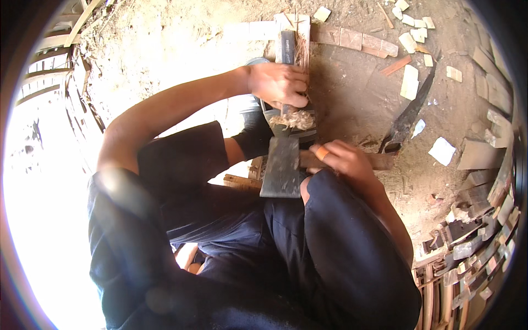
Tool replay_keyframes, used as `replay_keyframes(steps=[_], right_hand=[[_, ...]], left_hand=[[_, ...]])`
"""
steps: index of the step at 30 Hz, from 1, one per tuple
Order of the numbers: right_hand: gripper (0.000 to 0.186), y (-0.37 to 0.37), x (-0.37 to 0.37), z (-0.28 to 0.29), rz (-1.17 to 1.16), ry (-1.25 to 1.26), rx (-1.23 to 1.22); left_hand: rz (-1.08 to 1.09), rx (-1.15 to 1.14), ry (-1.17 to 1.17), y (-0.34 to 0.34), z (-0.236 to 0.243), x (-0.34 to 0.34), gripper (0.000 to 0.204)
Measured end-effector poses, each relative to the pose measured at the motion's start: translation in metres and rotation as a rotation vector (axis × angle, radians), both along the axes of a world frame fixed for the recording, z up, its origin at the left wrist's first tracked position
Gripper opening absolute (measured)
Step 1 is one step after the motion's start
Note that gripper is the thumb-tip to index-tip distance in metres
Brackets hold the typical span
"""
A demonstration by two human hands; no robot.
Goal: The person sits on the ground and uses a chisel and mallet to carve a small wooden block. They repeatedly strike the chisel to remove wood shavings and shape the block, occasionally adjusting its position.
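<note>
My left hand (279,86) is closed around a dark flat bar (287,45), whose far end sticks out beyond my fingers. Just below that hand lies a tan, fibrous clump (297,120), like shavings or fibre. Between my knees a broad, dark rectangular metal head (281,170) faces up. From beside it a wooden handle (312,159) runs to the right. My right hand (345,164), with an orange band on one finger, is curled at this handle; its fingers are slightly blurred. The join between head and handle is unclear.
A wooden board (303,41) lies beyond my left hand on the dirt ground, with a row of bricks (352,39) to its right. Pale wood offcuts (409,82) are scattered at the far right. Stacked wood pieces (467,250) line the right edge.
</note>
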State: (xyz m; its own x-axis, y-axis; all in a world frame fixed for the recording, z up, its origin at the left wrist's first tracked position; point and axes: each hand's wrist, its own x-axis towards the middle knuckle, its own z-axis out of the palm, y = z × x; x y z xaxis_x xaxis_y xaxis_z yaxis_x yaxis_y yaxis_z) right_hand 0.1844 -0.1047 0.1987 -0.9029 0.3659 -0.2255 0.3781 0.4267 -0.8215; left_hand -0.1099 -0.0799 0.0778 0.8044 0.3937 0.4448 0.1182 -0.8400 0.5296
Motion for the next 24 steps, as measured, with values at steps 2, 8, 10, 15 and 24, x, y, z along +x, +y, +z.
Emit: replay_keyframes(steps=[2,8,10,15,24], right_hand=[[0.041,0.009,-0.007,-0.008,0.12,0.054,0.018],[0.041,0.017,-0.011,-0.018,0.006,-0.014,0.208],[0.04,0.018,-0.012,-0.016,0.076,0.033,0.139],[0.04,0.016,-0.015,-0.023,0.072,0.103,-0.056],[0.041,0.007,-0.026,-0.022,0.14,0.147,-0.039]], left_hand=[[-0.026,-0.008,0.137,0.004,0.005,-0.01,0.042],[-0.007,0.016,0.095,0.007,0.003,-0.008,0.043],[-0.006,0.052,0.099,0.004,-0.005,-0.011,0.043],[-0.019,0.079,0.169,0.006,-0.002,-0.014,0.043],[-0.006,0.094,0.087,0.003,-0.001,-0.014,0.029]])
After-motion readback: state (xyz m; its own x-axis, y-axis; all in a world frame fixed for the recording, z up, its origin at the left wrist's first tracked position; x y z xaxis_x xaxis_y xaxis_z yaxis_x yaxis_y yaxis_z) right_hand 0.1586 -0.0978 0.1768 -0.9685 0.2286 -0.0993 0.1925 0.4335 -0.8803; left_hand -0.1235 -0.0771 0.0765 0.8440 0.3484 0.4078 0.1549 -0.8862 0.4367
